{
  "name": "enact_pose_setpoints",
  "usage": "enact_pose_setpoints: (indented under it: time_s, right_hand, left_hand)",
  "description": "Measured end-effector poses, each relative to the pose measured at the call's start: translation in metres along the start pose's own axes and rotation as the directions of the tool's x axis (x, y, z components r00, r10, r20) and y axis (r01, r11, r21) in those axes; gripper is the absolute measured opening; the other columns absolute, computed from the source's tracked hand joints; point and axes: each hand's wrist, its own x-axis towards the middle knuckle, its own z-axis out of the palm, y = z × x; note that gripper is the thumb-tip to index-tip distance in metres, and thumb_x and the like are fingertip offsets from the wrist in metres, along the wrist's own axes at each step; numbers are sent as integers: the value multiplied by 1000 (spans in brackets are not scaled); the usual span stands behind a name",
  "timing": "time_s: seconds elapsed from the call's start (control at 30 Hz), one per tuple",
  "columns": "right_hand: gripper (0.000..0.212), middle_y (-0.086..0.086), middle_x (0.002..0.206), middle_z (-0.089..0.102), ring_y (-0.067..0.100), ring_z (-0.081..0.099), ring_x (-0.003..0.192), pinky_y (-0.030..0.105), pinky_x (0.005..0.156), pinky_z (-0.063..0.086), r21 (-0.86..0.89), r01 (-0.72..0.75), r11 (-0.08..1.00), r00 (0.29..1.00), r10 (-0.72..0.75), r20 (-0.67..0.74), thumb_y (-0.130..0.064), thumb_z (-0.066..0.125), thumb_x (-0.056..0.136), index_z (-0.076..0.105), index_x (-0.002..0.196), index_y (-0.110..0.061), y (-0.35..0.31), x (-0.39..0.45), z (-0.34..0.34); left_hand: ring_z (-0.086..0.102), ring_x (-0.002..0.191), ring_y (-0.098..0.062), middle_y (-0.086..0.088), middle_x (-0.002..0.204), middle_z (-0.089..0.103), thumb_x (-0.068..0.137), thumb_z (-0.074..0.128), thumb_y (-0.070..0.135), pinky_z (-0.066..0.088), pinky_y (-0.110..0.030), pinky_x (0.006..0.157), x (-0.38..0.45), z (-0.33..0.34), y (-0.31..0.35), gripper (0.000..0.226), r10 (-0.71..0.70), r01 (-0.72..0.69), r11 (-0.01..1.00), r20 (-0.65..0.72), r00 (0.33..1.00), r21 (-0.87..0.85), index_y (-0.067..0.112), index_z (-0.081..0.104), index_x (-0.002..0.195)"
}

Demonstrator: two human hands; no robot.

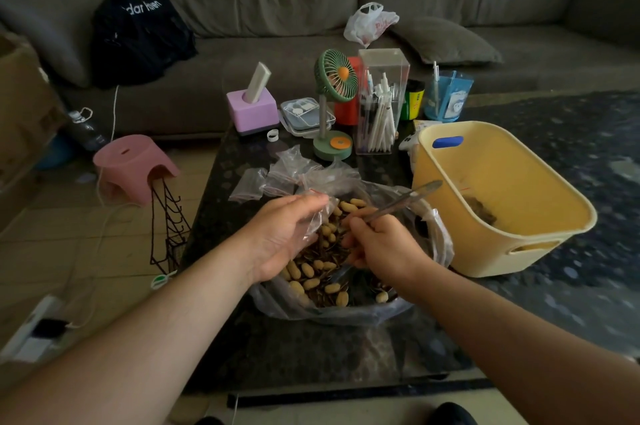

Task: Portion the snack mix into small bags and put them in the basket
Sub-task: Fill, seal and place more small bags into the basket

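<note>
Snack mix (320, 280) lies directly beneath both hands. Left hand (282, 237) pinches a small bag (317, 216); right hand (382, 244) grips a clear scoop (405, 202). Yellow basket (540, 216) stands just right of the right hand.

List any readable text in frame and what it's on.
"dar hven", partly cut off, letters uncertain: white print on the black bag on the sofa.
Red print on the white plastic bag: too blurred to read.
Labels on the yellow-green can and blue pouch: too small to read.

Basket (519, 189) contents dim, indistinct.
</note>
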Motion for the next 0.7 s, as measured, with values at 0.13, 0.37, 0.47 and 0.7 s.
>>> enact_pose_setpoints:
  time_s: [0.13, 0.37, 0.47, 0.7]
  right_hand:
    - [24, 12, 97, 70, 20, 67, 74, 28, 66, 59, 178, -55, 983, 998, 59, -18, -24, 44, 112, 65, 117, -15, -9, -3, -9]
    - [29, 13, 89, 66, 23, 67, 65, 28, 54, 52, 110, 32, 993, 999, -29, -33, -27, 41, 113, 64, 111, -8, -36, -28, -41]
    - [30, 13, 85, 69, 23, 68, 61, 27, 52, 52, -22, 64, 998, 994, -66, -82, -28, 43, 112, 66, 106, -11, -47, -38, -56]
    - [32, 3, 75, 69, 18, 66, 59, 35, 58, 51, -243, 189, 951, 948, -241, -207, -39, 47, 109, 68, 95, -19, -66, -46, -80]
  left_hand:
    - [75, 112, -15, -3, 118, 79, 100, 65, 25, 50, -35, 104, -8, -3, 13, 31, 50, -50, 999, 38, 998, 1, 9, 68, 127]
    - [70, 116, -9, 9, 120, 75, 71, 88, 49, 53, -34, 104, -17, -25, 17, 56, 283, -245, 822, 5, 959, 514, 32, 70, 121]
    - [62, 116, 6, 20, 123, 67, 76, 91, 43, 50, -18, 98, -17, -23, 7, 53, 374, -295, 658, 39, 927, 693, 39, 64, 122]
    - [62, 114, 5, 26, 125, 64, 71, 82, 62, 56, -26, 95, -16, 3, -14, 64, 490, -326, 514, 41, 871, 793, 46, 56, 127]
